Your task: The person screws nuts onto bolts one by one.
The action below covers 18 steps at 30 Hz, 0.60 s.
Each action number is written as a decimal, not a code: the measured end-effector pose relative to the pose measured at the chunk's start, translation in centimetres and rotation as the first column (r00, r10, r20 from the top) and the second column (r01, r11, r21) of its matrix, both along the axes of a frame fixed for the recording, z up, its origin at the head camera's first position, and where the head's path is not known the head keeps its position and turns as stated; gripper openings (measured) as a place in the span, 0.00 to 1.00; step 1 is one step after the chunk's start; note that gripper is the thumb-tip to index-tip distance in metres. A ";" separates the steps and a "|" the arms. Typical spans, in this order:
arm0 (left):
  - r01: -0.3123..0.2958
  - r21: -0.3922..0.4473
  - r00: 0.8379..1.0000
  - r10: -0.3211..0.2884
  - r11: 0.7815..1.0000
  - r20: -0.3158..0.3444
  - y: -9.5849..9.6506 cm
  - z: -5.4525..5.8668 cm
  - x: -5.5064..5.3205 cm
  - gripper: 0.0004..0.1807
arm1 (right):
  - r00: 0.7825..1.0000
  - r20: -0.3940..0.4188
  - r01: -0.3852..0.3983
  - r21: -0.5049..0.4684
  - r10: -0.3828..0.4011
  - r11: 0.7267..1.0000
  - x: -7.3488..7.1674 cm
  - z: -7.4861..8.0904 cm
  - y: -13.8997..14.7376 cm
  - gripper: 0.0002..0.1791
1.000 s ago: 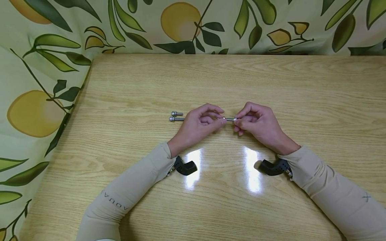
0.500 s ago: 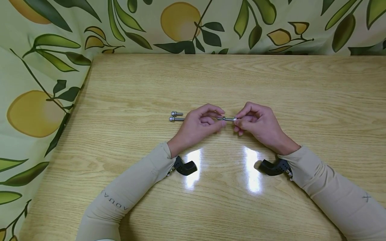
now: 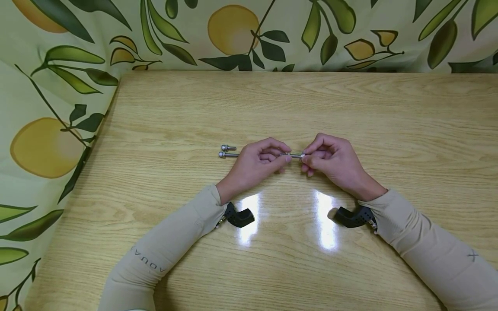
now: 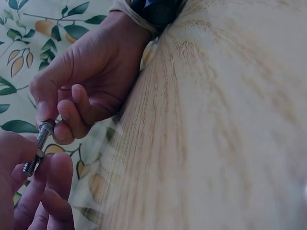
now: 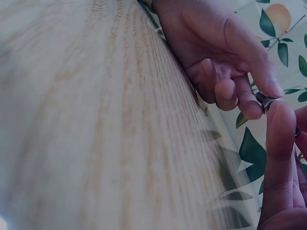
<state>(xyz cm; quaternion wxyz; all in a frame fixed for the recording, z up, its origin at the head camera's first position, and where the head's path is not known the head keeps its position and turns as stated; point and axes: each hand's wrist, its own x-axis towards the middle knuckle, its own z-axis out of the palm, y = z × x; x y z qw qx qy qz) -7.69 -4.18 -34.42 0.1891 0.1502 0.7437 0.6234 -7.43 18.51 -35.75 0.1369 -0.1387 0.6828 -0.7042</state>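
Between the two hands, close over the table, lies a metal bolt (image 3: 295,156). My right hand (image 3: 336,160) pinches its head between thumb and index finger, the other fingers curled below. From the opposite side my left hand (image 3: 258,162) pinches a small hex nut (image 4: 40,153) partway along the thread, with thumb and fingertips. In the left wrist view the bolt's threaded end pokes out past that nut. The right wrist view shows little of the bolt, since the right fingers (image 5: 280,139) cover it.
Left of the left hand, two more bolts lie side by side: a shorter bolt (image 3: 228,147) and a longer bolt (image 3: 227,154), each with a nut by its head. They rest on a wood-grain table (image 3: 175,112). A fruit-patterned cloth (image 3: 163,34) borders the back and left.
My left fingers come off the nut at half a second ago, leaving it in sight, and now pinch it again. The right hand keeps its hold on the bolt head.
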 end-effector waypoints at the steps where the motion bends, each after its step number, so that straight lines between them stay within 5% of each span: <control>1: 0.004 0.008 1.000 -0.004 1.000 -0.007 0.0 -0.4 -0.1 0.15 | 1.000 0.002 0.000 -0.001 0.000 1.000 0.0 0.0 0.0 0.03; 6: 0.006 0.024 1.000 -0.005 1.000 -0.028 -0.2 -1.4 -0.4 0.18 | 1.000 0.008 0.000 0.003 0.000 1.000 0.1 0.0 0.0 0.03; 18: -0.010 0.026 0.998 0.012 1.000 -0.055 0.1 -0.9 -0.1 0.15 | 1.000 0.008 0.008 -0.008 -0.008 1.000 0.3 0.3 0.1 0.04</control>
